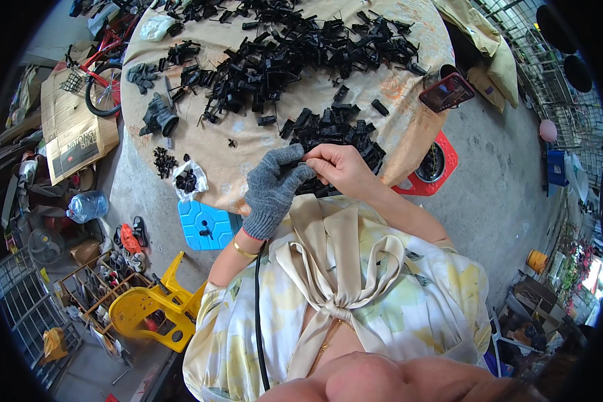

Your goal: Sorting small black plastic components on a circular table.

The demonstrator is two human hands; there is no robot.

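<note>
My left hand (273, 191), in a grey knit glove, meets my bare right hand (345, 171) at the table's near edge. Thumbs and fingers of both are closed in a pinch, tip to tip. Whatever sits between them is too small and covered to make out. Just beyond my hands lies a near heap of small black plastic parts (335, 127), partly hidden by my right hand. A larger pile of black parts with thin prongs (275, 57) spreads over the far half of the cloth-covered table (238, 151).
Grey gloves (159, 115), a white bag of small black bits (189, 179) and a phone (447, 92) lie around the table. Below its edge stand a blue stool (204, 224) and a red stool (449, 161). A yellow chair (157, 305) is at my left.
</note>
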